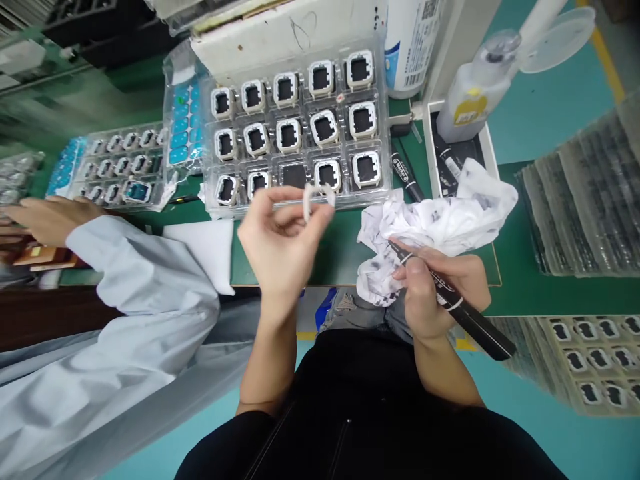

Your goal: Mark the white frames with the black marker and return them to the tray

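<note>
Nearest item: my black-clothed lap, below the desk's near edge. Above it, my right hand [440, 287], closed around a black marker [460, 307] with its tip pointing toward the stained white cloth [440, 220] bunched at the near edge of the green desk mat [340, 257]. My left hand [280, 233], raised over the mat, fingers pinched on a small white frame part [315, 200]; the two hands are apart.

Desk, further in: clear plastic tray [297, 127] of white square frames with dark centres, set in three rows, just behind my left hand. A second marker [406, 177] lies beside the tray's right edge. White bottle [477, 87] and a white box [463, 157] at the right rear. Stacks of clear trays [585, 207] at the right edge.

Left side: a co-worker's pale sleeve [135, 280] and hand [47, 217], by a smaller tray [123, 163] of parts and blue label sheets [183, 123].

Room: teal floor beyond the desk, with a yellow line at the upper right.
</note>
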`<move>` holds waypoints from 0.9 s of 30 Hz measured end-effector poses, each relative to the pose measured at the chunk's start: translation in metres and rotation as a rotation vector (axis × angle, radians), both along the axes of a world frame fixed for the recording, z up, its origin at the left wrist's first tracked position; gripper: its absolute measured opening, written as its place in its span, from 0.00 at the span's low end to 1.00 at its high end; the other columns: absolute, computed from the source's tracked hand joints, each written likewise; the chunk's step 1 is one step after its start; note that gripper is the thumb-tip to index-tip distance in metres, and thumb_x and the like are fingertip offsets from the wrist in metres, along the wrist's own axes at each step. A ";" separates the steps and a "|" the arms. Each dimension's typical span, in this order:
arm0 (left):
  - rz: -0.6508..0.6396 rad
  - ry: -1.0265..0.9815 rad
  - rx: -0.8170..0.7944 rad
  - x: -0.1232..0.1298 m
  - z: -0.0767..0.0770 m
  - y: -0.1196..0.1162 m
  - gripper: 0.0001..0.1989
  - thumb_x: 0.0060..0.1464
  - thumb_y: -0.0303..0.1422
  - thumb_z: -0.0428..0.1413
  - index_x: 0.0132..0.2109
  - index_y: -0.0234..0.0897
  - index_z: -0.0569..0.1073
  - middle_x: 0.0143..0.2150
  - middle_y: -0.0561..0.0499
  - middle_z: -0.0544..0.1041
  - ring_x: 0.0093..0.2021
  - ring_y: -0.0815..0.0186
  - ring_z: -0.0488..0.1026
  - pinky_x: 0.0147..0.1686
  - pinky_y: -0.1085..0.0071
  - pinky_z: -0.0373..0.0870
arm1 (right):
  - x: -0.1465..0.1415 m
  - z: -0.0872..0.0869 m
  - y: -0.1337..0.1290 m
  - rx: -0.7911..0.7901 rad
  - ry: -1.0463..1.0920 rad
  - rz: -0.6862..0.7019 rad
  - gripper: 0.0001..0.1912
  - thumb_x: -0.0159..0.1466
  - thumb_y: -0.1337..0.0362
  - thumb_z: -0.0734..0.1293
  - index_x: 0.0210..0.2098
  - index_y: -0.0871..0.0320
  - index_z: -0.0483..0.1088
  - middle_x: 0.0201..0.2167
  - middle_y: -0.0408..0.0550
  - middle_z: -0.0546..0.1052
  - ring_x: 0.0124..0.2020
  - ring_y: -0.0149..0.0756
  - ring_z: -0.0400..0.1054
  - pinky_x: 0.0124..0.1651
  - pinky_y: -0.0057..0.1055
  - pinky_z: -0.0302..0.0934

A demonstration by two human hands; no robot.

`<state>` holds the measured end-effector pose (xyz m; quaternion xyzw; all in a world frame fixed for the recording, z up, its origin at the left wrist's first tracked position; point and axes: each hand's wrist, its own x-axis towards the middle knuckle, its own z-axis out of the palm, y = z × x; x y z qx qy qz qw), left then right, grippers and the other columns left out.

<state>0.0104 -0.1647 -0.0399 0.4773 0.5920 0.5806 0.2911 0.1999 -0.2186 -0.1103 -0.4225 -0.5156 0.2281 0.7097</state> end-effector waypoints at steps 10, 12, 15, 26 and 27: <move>0.205 0.523 0.057 -0.041 -0.011 0.061 0.15 0.58 0.30 0.73 0.36 0.43 0.73 0.32 0.56 0.77 0.32 0.62 0.77 0.44 0.63 0.77 | -0.004 0.002 0.001 0.040 0.015 -0.056 0.10 0.72 0.67 0.80 0.46 0.49 0.78 0.33 0.39 0.89 0.35 0.48 0.92 0.43 0.45 0.91; 0.225 0.534 0.073 -0.038 -0.014 0.059 0.13 0.57 0.27 0.71 0.38 0.44 0.73 0.33 0.56 0.75 0.34 0.61 0.76 0.46 0.62 0.77 | -0.004 0.001 0.001 0.046 0.016 -0.054 0.10 0.72 0.67 0.80 0.46 0.49 0.78 0.32 0.38 0.89 0.33 0.46 0.90 0.44 0.45 0.91; 0.247 0.493 0.144 -0.034 -0.016 0.055 0.12 0.60 0.31 0.71 0.43 0.45 0.75 0.33 0.56 0.74 0.35 0.60 0.75 0.44 0.63 0.75 | -0.003 0.000 0.001 0.042 -0.001 -0.054 0.10 0.72 0.66 0.80 0.47 0.49 0.78 0.33 0.39 0.89 0.34 0.47 0.91 0.45 0.46 0.92; 0.164 0.553 0.149 -0.028 -0.017 0.051 0.11 0.66 0.36 0.71 0.36 0.44 0.78 0.31 0.55 0.72 0.32 0.62 0.67 0.42 0.63 0.67 | -0.001 -0.010 0.002 0.055 -0.033 -0.031 0.12 0.73 0.64 0.80 0.50 0.42 0.78 0.34 0.39 0.89 0.36 0.51 0.91 0.41 0.49 0.92; 0.145 0.563 0.154 -0.025 -0.016 0.051 0.12 0.66 0.37 0.72 0.35 0.44 0.79 0.31 0.54 0.72 0.33 0.61 0.68 0.44 0.62 0.68 | -0.002 -0.009 0.002 0.056 -0.038 -0.042 0.11 0.73 0.64 0.80 0.50 0.43 0.78 0.34 0.39 0.88 0.35 0.51 0.91 0.41 0.49 0.92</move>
